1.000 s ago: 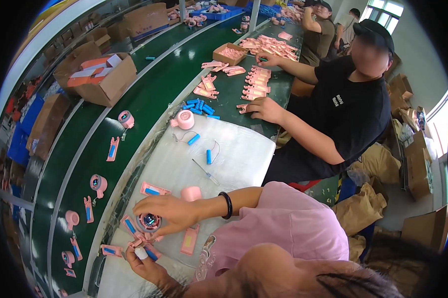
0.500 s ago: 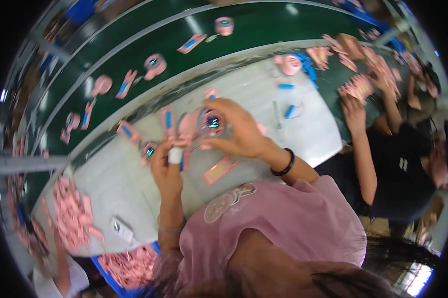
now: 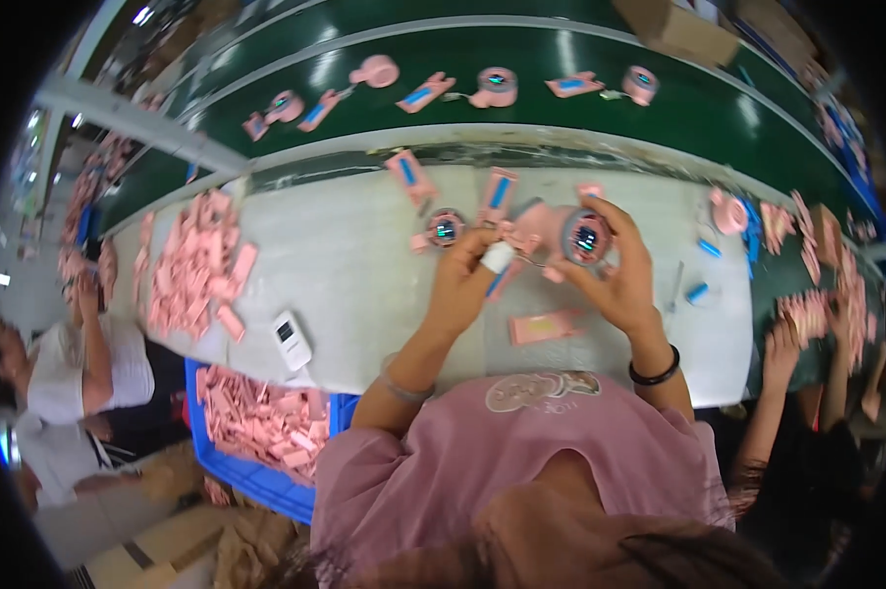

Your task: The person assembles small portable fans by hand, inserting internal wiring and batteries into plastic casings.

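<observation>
My right hand (image 3: pixel 621 273) curls around a round pink housing (image 3: pixel 572 224), shaped like a small fan's head, with a dark shiny round face. My left hand (image 3: pixel 465 283), with white tape on a digit, pinches a small pink part (image 3: pixel 523 239) close beside that housing. A thin wire runs between the two hands. Just beyond the left fingers lies a pink handle shell (image 3: pixel 500 188) with a blue cell in it. Beside the left hand sits another round housing (image 3: pixel 446 228). A flat pink shell (image 3: pixel 544 327) rests on the table nearer to me.
A heap of pink shells (image 3: pixel 195 265) and a white box-shaped device (image 3: pixel 291 341) lie at left. Below stands a blue crate (image 3: pixel 256 481) of pink pieces. Housings with wired handles line the green belt (image 3: pixel 394 123). Right: blue cells (image 3: pixel 697 293), a screwdriver (image 3: pixel 675 285), a co-worker's hands (image 3: pixel 782 348).
The view has turned, so the table and both hands appear farther right. Both hands keep hold of the same parts, with little change in their grip.
</observation>
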A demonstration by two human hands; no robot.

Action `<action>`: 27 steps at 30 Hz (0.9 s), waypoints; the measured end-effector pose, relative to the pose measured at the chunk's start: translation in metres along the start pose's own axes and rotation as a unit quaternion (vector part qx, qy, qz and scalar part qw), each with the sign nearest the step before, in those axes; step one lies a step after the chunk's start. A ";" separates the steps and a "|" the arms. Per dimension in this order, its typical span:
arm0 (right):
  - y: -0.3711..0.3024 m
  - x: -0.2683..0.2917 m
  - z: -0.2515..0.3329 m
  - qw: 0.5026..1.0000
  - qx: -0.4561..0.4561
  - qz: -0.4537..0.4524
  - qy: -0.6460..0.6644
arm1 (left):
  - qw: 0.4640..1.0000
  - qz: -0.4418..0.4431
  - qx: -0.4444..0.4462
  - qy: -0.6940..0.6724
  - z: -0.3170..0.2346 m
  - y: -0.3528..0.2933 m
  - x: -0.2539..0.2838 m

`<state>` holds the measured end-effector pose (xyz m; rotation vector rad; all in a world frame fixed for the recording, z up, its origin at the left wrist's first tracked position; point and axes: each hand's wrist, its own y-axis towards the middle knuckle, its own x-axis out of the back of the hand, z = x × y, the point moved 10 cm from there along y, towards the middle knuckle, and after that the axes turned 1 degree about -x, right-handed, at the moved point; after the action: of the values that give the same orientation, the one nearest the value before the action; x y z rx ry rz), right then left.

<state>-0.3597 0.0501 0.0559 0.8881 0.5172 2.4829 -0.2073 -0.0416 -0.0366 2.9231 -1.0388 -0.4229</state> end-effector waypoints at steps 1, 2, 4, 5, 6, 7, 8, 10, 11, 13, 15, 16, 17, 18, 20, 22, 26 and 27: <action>0.000 -0.002 -0.003 1.000 -0.014 0.006 0.011 | 1.000 0.005 0.026 -0.015 0.003 0.000 0.000; -0.001 -0.002 -0.004 1.000 -0.017 0.008 0.010 | 0.999 0.003 0.032 -0.035 0.000 -0.001 -0.003; 0.004 -0.005 -0.001 1.000 -0.017 0.018 0.013 | 0.999 0.009 0.038 -0.014 -0.005 0.000 0.000; 0.006 -0.006 -0.001 0.999 -0.026 0.022 0.007 | 0.998 0.025 0.051 0.000 -0.005 0.001 0.000; 0.008 -0.008 -0.003 0.999 -0.029 0.028 0.004 | 0.998 0.021 0.057 0.021 -0.008 0.001 0.004; 0.010 -0.009 -0.002 0.999 -0.023 0.030 0.007 | 0.998 0.015 0.052 0.024 -0.011 0.003 0.011; 0.012 -0.011 -0.009 0.997 -0.055 0.034 0.029 | 0.996 0.042 0.066 0.049 -0.008 0.004 0.015; 0.015 -0.013 -0.019 0.994 -0.083 0.036 0.059 | 0.991 0.081 0.078 0.076 -0.015 0.011 0.027; 0.017 -0.013 -0.023 0.992 -0.090 0.032 0.082 | 0.989 0.095 0.076 0.079 -0.023 0.017 0.037; 0.020 -0.011 -0.032 0.987 -0.105 0.025 0.118 | 0.981 0.038 0.091 0.167 -0.032 0.043 0.094; 0.025 -0.013 -0.040 0.978 -0.126 0.019 0.165 | 0.958 -0.055 0.061 0.275 -0.050 0.072 0.177; 0.026 -0.011 -0.044 0.977 -0.131 0.011 0.167 | 0.934 -0.104 0.028 0.340 -0.057 0.088 0.223; 0.028 -0.008 -0.051 0.973 -0.136 0.005 0.188 | 0.886 -0.161 -0.019 0.434 -0.074 0.107 0.257; 0.027 -0.002 -0.058 0.968 -0.143 -0.002 0.208 | 0.824 -0.213 -0.063 0.521 -0.091 0.124 0.286; 0.028 0.004 -0.066 0.961 -0.128 -0.007 0.243 | 0.750 -0.244 -0.076 0.610 -0.094 0.166 0.356; 0.028 0.006 -0.074 0.961 -0.126 -0.019 0.244 | 0.644 -0.341 -0.014 0.685 -0.107 0.185 0.397; 0.029 0.004 -0.082 0.960 -0.163 -0.021 0.228 | 0.627 -0.445 0.002 0.640 -0.111 0.206 0.452; 0.031 0.008 -0.081 0.962 -0.164 -0.028 0.218 | 0.628 -0.455 0.007 0.631 -0.106 0.217 0.447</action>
<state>-0.4280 0.0137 0.0162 0.1943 0.2464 2.6093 0.0178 -0.4964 -0.0236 2.3703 0.6304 1.4527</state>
